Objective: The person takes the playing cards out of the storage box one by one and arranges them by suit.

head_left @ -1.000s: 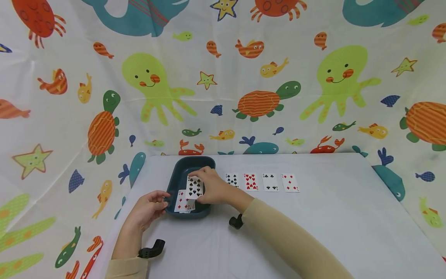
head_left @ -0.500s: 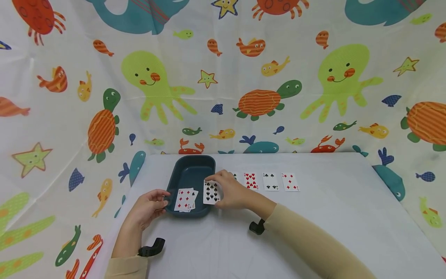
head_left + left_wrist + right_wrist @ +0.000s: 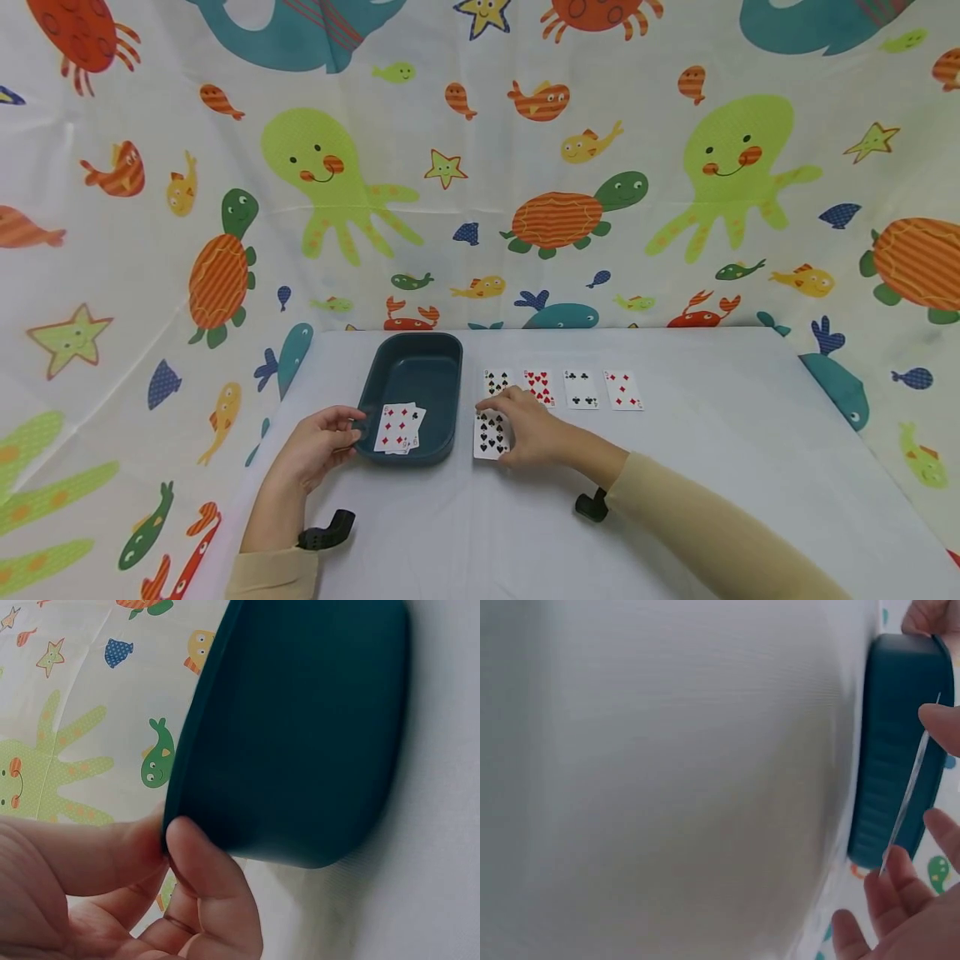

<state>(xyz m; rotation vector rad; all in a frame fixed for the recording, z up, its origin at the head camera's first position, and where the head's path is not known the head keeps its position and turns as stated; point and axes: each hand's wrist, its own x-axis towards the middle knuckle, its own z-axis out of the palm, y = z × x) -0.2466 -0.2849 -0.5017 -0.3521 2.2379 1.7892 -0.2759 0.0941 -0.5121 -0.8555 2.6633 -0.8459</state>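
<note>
My right hand (image 3: 538,429) pinches a spade playing card (image 3: 491,437) by its far and near ends, face up, just right of the tray. In the right wrist view this card shows edge-on between thumb and fingertips, above the white cloth. My left hand (image 3: 318,448) grips the left rim of a dark teal tray (image 3: 407,385); in the left wrist view, thumb and fingers pinch that rim (image 3: 196,727). Inside the tray's near end lies a small overlapping stack of playing cards, a diamond card (image 3: 393,427) on top.
Beyond the right hand, a row of face-up cards runs rightward: a spade card (image 3: 497,381), partly overlapped by the fingers, a heart card (image 3: 538,385), a club card (image 3: 581,389) and a diamond card (image 3: 623,390). A sea-animal curtain (image 3: 480,192) rises behind the white-covered table (image 3: 712,450).
My right hand has carried the spade card from over the tray rightward past its rim, to in front of the row. My left hand has stayed on the tray.
</note>
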